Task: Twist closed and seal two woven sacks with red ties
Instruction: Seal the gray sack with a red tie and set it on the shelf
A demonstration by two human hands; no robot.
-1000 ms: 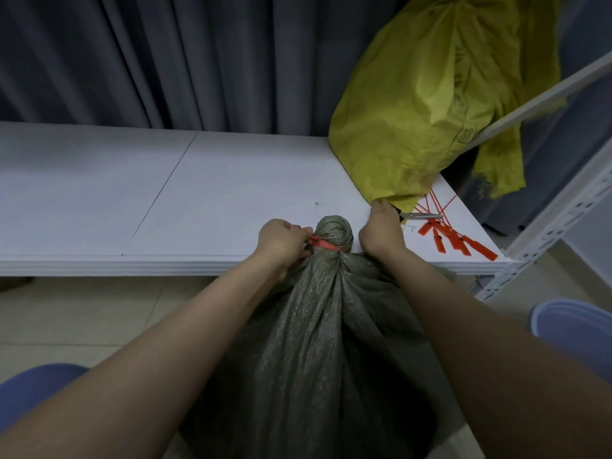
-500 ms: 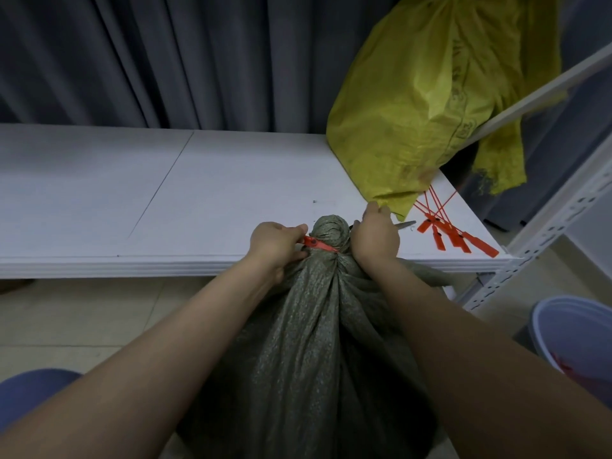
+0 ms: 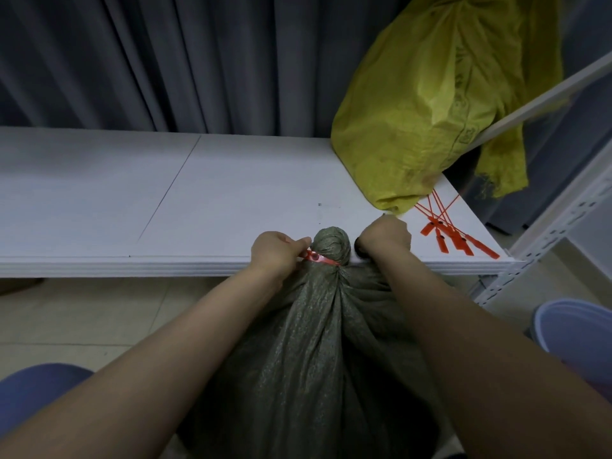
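Cinching the red tie (image 3: 319, 259) around the twisted neck of the grey-green woven sack (image 3: 318, 342) at lower centre, the left hand (image 3: 276, 255) is closed on the tie's tab while the right hand (image 3: 384, 238) is fisted beside the knot, its contents hidden. Next likely comes trimming the tail, then the yellow sack (image 3: 427, 104) at upper right with spare ties (image 3: 453, 233) on the surface (image 3: 165, 200). A second ago, scissors showed past the right hand; now they don't.

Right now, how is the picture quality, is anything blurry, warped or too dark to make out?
Head view: dim, even light with no glare; the wide lens bows the white shelf edge and stretches both forearms. The red tie on the grey-green sack reads clearly beside the left hand. The dark object in the right hand is too shadowed to identify. The yellow sack looks slightly soft.
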